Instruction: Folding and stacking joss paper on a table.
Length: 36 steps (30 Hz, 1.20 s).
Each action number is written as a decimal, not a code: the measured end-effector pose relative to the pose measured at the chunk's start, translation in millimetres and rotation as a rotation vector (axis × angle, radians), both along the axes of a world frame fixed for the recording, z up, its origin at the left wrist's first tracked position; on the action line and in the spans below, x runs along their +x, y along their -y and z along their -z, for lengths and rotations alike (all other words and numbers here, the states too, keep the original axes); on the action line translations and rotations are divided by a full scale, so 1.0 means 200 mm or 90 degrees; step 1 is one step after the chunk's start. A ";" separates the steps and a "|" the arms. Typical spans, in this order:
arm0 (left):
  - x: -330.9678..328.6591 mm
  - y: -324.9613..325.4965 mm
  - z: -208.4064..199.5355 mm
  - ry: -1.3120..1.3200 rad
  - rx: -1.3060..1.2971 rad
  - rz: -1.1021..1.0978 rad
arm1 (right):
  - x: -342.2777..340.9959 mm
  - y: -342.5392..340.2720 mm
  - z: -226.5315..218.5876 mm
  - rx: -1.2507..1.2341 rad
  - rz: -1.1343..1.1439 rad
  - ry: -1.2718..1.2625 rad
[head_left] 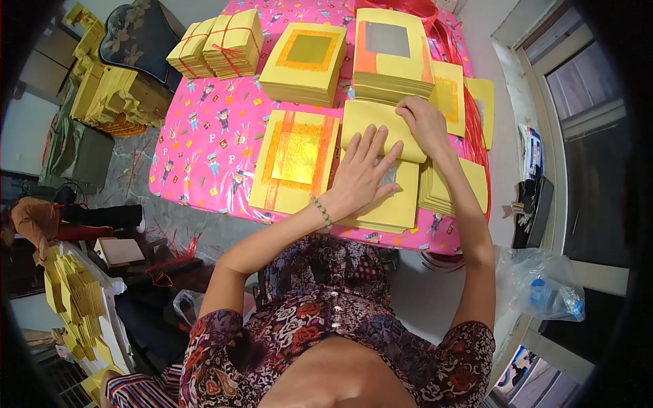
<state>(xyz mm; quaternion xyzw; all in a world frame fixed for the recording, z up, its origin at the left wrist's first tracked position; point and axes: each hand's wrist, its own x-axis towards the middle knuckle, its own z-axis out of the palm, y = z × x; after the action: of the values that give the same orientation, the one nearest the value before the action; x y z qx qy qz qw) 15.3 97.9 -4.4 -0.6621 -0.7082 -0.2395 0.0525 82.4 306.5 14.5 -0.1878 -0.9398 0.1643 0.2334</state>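
Observation:
A yellow paper sheet (364, 117) lies partly bent over on a stack of yellow paper (391, 214) at the table's near edge. My left hand (362, 168), a beaded bracelet at its wrist, presses flat on the sheet with its fingers spread. At the sheet's upper right, my right hand (424, 126) has its fingers curled in and closed on the paper's edge. Below the bend, a patch of silver shows beside my left fingers. Just left of my hands is yellow paper with a gold square (296, 158) and orange bands.
Behind stand a thick silver-patched stack (391, 51), a gold-patched stack (304, 61) and red-tied bundles (233, 42). Red strings (474, 129) hang along the right edge of the pink-covered table (204, 153). More yellow paper (454, 187) lies right. Another person (34, 221) works at far left.

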 end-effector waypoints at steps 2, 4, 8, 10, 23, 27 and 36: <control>0.01 -0.01 0.02 0.001 -0.010 -0.014 | -0.01 -0.02 0.03 0.033 -0.005 0.001; 0.00 -0.01 0.03 0.001 -0.013 -0.021 | -0.03 -0.01 0.03 0.171 -0.014 0.010; -0.01 -0.01 0.05 0.005 -0.025 -0.031 | -0.06 0.02 0.00 0.258 -0.015 0.021; -0.01 -0.01 0.04 0.006 -0.025 -0.031 | -0.08 0.03 -0.02 0.293 -0.018 0.029; 0.00 -0.02 0.05 -0.004 -0.047 -0.019 | -0.21 0.08 0.07 0.077 -0.049 0.066; 0.00 -0.02 0.05 -0.007 -0.053 -0.017 | -0.22 0.11 0.08 0.101 -0.031 0.053; 0.00 -0.04 0.01 -0.012 -0.090 -0.005 | -0.25 0.17 0.10 0.137 0.058 0.089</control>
<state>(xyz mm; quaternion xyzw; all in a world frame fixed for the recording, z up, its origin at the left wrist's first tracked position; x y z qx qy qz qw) 15.5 105.8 -6.5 -0.6637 -0.7253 -0.1823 0.0127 31.8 272.7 -5.2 -0.2152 -0.9564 0.0386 0.1937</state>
